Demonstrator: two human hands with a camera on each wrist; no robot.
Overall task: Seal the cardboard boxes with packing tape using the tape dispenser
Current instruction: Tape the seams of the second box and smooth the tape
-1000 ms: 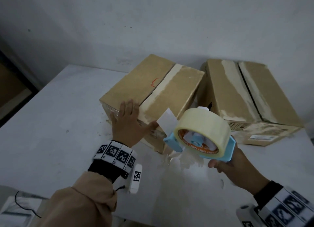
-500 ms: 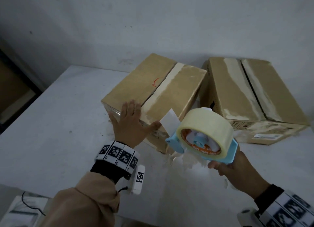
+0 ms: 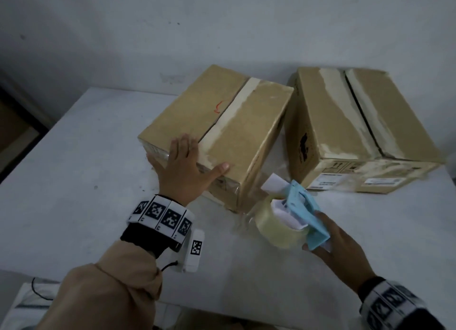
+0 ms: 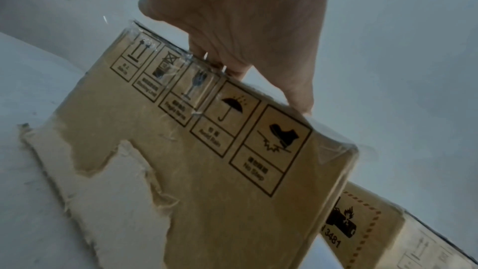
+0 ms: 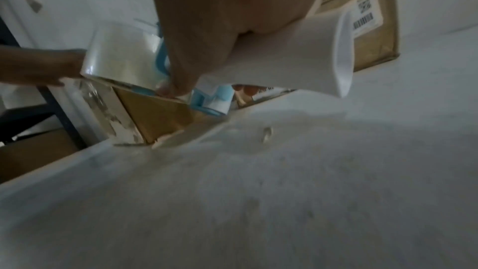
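Observation:
Two cardboard boxes stand on the white table (image 3: 74, 181). The near box (image 3: 237, 122) has a torn pale strip along its top seam. My left hand (image 3: 182, 167) lies flat on its near top edge, fingers straight, thumb (image 3: 219, 169) spread along the edge; the left wrist view shows the box's printed front face (image 4: 220, 161) under my hand (image 4: 238, 17). My right hand (image 3: 338, 245) grips the light blue tape dispenser (image 3: 303, 211) with its clear tape roll (image 3: 276, 228), low beside the near box's front right corner. In the right wrist view the roll (image 5: 121, 52) is blurred.
The second box (image 3: 357, 122) stands to the right, its top seam open as a dark slit, labels on its front face. A white wall runs close behind both boxes. Bare table lies in front and to the left. A dark shelf frame (image 5: 51, 114) stands beyond the table's left edge.
My right hand has turned the dispenser over and lowered it toward the table beside the near box's corner. My left hand has slid up onto the box's top edge.

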